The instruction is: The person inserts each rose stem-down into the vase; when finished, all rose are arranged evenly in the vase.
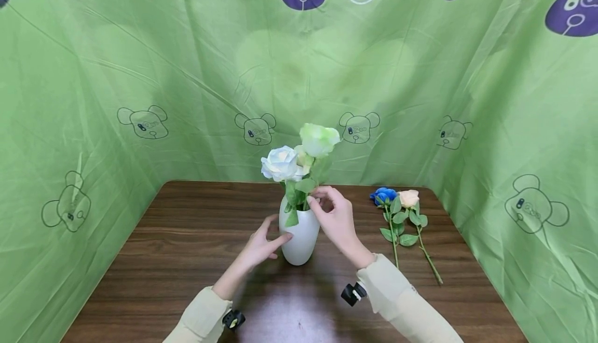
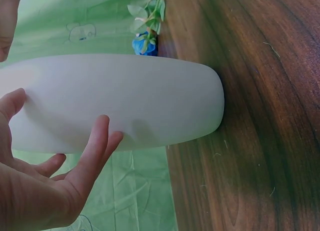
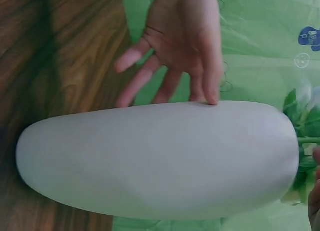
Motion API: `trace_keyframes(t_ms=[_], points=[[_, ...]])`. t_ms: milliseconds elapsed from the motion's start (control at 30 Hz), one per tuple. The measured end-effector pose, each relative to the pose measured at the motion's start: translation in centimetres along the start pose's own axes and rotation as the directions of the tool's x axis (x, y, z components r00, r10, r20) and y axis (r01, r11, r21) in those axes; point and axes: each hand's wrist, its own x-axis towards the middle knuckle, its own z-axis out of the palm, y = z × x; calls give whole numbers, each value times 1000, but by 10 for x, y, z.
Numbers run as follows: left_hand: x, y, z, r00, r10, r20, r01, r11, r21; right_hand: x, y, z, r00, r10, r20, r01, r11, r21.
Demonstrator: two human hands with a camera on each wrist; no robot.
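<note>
A white vase (image 1: 299,239) stands upright on the table, holding a pale blue-white rose (image 1: 280,163), a green-and-white rose (image 1: 320,139) and a partly hidden pale bloom (image 1: 303,159) between them. My left hand (image 1: 258,244) touches the vase's left side with spread, mostly straight fingers; its fingertips (image 2: 102,122) lie against the smooth wall in the left wrist view. At the rim, my right hand (image 1: 337,221) pinches a green stem (image 3: 308,140) between thumb and fingers. Leaves cover part of the vase's mouth, and the stems inside it are hidden.
On the right of the brown wooden table (image 1: 187,260) lie a blue rose (image 1: 384,196) and a peach rose (image 1: 408,198), side by side with leafy stems towards me. A green printed curtain (image 1: 201,99) encloses the table's back and sides.
</note>
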Motion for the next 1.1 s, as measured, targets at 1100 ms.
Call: trace_keyframes(t_ms=[1100], points=[[-1, 2, -1, 1000, -6, 2, 6, 1000, 4, 7, 0, 7, 998, 26, 58, -28, 999, 37]])
